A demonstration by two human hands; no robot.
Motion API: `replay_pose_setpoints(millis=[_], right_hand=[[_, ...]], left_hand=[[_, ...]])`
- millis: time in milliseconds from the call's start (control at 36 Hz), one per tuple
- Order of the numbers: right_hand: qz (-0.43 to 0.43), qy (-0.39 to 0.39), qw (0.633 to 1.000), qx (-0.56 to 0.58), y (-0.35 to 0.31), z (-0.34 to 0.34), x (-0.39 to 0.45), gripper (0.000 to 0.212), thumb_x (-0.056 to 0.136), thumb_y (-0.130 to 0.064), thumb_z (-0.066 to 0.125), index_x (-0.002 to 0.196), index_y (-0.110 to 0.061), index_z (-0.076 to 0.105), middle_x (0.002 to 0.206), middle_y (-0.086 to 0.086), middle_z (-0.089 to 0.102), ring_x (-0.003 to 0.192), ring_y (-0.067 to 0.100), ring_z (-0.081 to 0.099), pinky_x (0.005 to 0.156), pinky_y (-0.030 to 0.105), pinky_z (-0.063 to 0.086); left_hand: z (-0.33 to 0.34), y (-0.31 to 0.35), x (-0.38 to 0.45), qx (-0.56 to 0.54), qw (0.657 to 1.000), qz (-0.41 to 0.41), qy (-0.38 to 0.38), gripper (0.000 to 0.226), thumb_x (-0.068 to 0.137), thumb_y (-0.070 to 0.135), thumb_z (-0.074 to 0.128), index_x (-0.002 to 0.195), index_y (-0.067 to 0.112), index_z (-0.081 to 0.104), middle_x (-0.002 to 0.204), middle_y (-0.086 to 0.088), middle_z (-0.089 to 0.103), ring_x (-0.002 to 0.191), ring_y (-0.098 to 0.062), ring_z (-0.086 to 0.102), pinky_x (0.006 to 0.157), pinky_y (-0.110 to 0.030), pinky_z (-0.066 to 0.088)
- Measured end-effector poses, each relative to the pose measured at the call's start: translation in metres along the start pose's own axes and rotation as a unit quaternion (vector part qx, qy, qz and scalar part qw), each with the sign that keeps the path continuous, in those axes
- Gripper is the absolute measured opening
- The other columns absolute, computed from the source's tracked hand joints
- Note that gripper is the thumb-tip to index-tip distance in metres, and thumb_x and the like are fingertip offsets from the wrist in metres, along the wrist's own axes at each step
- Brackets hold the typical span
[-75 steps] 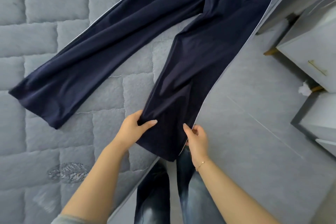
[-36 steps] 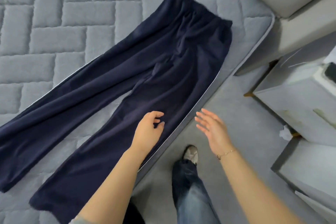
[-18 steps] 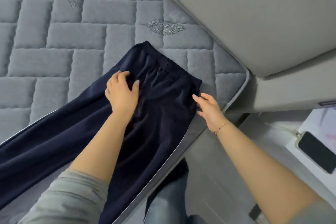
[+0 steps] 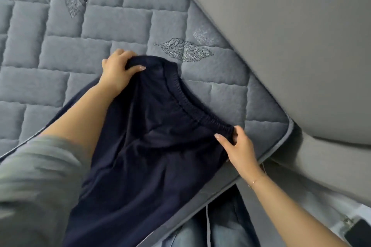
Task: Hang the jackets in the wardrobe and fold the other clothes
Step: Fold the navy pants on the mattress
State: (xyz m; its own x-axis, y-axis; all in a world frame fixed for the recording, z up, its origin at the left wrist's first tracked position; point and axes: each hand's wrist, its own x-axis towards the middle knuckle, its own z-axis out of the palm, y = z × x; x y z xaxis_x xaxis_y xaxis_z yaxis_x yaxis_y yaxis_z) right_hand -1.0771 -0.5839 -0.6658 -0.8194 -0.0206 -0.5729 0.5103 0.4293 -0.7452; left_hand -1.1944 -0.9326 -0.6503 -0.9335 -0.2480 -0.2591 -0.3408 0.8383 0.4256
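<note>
Both hands have moved from the trouser legs up to the elastic waistband: the left hand [image 4: 117, 72] at 11 o'clock and the right hand [image 4: 239, 146] at 4 o'clock each pinch a corner of the navy trousers [image 4: 152, 146] on the mattress [image 4: 60, 50], likely starting the fold.

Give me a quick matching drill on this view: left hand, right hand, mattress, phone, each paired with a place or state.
Things:
1. left hand
2. right hand
3. mattress
4. phone

Places or states:
A. bottom right corner
B. grips the far end of the waistband
C. under the trousers
D. pinches the near end of the waistband

Pairs: 1-B, 2-D, 3-C, 4-A
</note>
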Motion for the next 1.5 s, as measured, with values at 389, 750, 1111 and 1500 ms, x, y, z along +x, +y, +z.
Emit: replay_pose_setpoints(millis=[389,750,1111,1500], right_hand=[[0.055,-0.007,0.998,0.029,0.002,-0.029,0.006,0.024,0.093,-0.024,0.063,0.114,-0.019,0.053,0.106,-0.007,0.066,0.095,-0.001,0.062,0.078,0.016,0.050],[-0.183,0.031,0.944,-0.271,-0.044,-0.040,0.018,0.047,0.079,0.002,0.071,0.123,-0.002,0.054,0.123,0.012,0.050,0.116,0.027,0.050,0.103,0.034,0.040],[-0.319,-0.137,0.820,-0.456,-0.181,0.089,0.161,0.045,0.097,-0.033,0.054,0.138,-0.013,0.048,0.142,0.009,0.043,0.130,0.029,0.038,0.108,0.037,0.028],[-0.222,-0.209,0.771,-0.558,-0.210,0.110,0.200,0.030,0.087,-0.032,0.069,0.110,-0.014,0.061,0.124,0.009,0.058,0.118,0.030,0.053,0.080,0.032,0.036]], left_hand=[[0.059,0.050,-0.104,0.037,0.994,0.028,0.100,0.063,0.091,0.036,0.063,0.146,0.018,0.038,0.148,-0.011,0.035,0.139,-0.027,0.030,0.118,-0.051,0.012],[0.078,0.006,-0.143,0.012,0.997,-0.041,-0.056,0.087,0.081,0.069,0.054,0.154,0.037,0.018,0.164,0.002,-0.002,0.151,-0.020,-0.006,0.116,-0.051,-0.012],[-0.009,-0.080,-0.061,-0.019,0.947,-0.299,0.114,0.034,0.102,0.030,0.043,0.133,0.020,0.054,0.143,-0.012,0.041,0.132,-0.032,0.035,0.109,-0.046,0.022],[-0.083,-0.144,-0.050,0.078,0.971,-0.167,0.149,0.030,0.085,0.038,0.071,0.099,0.013,0.064,0.107,-0.015,0.057,0.099,-0.038,0.055,0.076,-0.043,0.041]])
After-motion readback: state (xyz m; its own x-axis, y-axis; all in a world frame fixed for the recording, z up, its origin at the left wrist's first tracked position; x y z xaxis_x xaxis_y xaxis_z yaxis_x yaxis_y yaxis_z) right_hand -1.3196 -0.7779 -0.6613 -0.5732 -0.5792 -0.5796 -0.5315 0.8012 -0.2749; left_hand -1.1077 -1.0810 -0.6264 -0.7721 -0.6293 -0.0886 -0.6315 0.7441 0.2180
